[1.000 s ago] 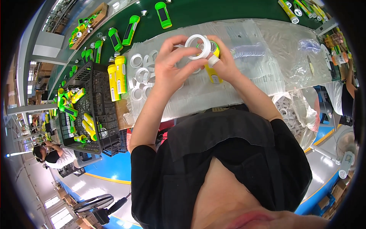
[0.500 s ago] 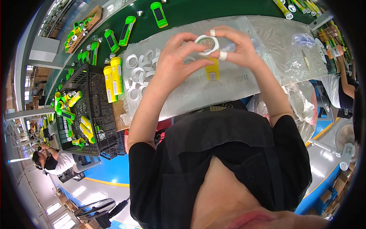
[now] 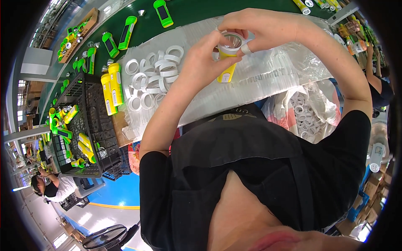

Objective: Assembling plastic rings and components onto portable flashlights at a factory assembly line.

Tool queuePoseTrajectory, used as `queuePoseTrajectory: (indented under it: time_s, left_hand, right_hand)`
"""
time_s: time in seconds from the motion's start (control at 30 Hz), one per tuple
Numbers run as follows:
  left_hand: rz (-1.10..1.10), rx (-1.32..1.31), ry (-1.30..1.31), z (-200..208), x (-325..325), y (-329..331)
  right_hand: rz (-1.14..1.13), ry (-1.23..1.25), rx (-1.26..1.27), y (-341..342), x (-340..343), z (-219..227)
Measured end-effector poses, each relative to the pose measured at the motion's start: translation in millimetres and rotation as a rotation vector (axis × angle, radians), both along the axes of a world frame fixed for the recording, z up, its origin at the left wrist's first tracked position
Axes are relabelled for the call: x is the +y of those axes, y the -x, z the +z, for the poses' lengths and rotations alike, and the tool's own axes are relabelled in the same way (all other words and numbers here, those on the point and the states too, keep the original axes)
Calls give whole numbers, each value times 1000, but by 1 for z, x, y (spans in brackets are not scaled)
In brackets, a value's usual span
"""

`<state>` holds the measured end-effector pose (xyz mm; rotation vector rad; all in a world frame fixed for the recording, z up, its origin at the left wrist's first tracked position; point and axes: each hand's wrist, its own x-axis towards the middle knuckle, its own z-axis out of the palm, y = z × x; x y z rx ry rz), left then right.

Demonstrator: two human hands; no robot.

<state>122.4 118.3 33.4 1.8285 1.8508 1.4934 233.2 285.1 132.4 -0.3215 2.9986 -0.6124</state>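
Note:
A yellow flashlight (image 3: 226, 74) stands over the plastic-covered work surface, its wide head toward the far side. A white ring (image 3: 230, 49) sits around that head, with a shiny reflector (image 3: 233, 40) visible inside. My left hand (image 3: 204, 58) is closed around the near left side, its thumb across the yellow body just below the ring. From the far right, my right hand (image 3: 260, 30) curls over the ring and pinches its rim; white tape wraps one finger. Several loose white rings (image 3: 157, 75) lie piled left of my hands.
Two yellow flashlights (image 3: 116, 85) lie beside a black crate (image 3: 98, 125) holding more. Green flashlights (image 3: 127, 33) rest along the green belt (image 3: 188, 9). At right, a plastic bag (image 3: 278, 111) holds many white rings. Another person's arm (image 3: 370, 62) shows at far right.
The white ring, held above the flashlight before, now sits around its head. My right hand has swung over the far side, and my left thumb has come down onto the yellow body.

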Motion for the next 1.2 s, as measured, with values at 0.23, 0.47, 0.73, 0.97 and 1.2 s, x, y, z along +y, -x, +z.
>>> queuePoseTrajectory:
  time_s: [0.23,0.47,0.73,0.97,1.2]
  left_hand:
    - [-37,16,-33,-1,5,-2]
    - [-5,95,-44,-2,12,-7]
    - [-48,16,-86,-1,12,-5]
    - [-22,123,-57,-1,10,-6]
    - [-28,82,-78,-1,8,-8]
  right_hand:
    - [-22,-35,37,-8,-1,-4]
    - [-445,-216,-10,-11,-8,-28]
    - [-146,-40,223,-12,9,-26]
    - [-581,-245,-52,-13,-27,-20]
    - [-213,145,410,-18,-3,-33]
